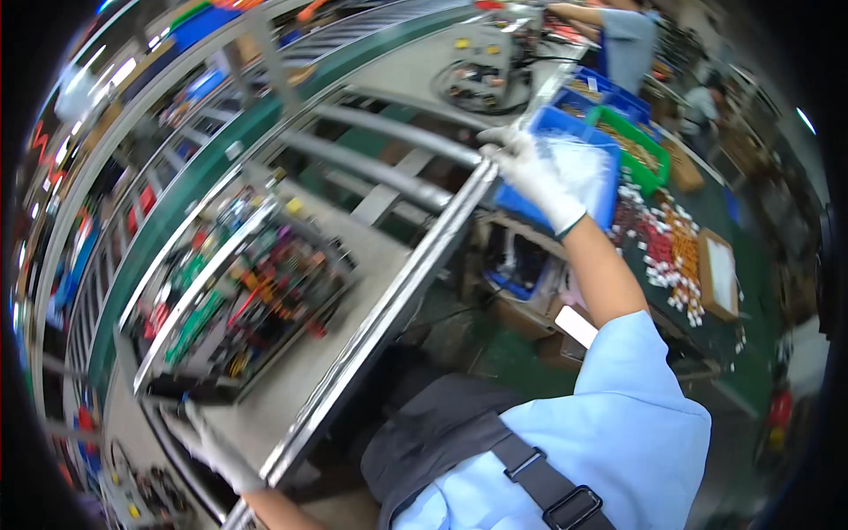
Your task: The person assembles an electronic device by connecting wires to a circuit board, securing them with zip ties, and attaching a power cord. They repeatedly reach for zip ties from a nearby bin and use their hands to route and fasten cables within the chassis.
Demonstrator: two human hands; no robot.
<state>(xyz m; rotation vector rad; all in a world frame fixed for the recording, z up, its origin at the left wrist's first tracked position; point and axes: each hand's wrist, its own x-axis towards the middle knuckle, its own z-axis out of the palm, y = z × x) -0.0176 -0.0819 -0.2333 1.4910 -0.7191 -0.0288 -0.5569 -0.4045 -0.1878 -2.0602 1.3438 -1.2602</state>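
My left hand (209, 449), in a white glove, reaches over the conveyor's side rail at the lower left. Its fingers are stretched out and apart beside the near corner of an open electrical unit (256, 300) packed with wires, circuit boards and coloured parts. The unit sits tilted in view on a pale board (358, 305) on the conveyor. My right hand (530, 172), also gloved in white, is out at the far end of the metal rail (389, 309). Its fingers are spread near the rail's end and hold nothing that I can see. Motion blurs both hands slightly.
Bare rollers (397, 132) lie beyond the board. Another unit (486, 75) stands farther along the line. To the right are blue bins (601, 163), a green bin (632, 146) and a bench strewn with small parts (676, 256). A co-worker (627, 44) stands at the top.
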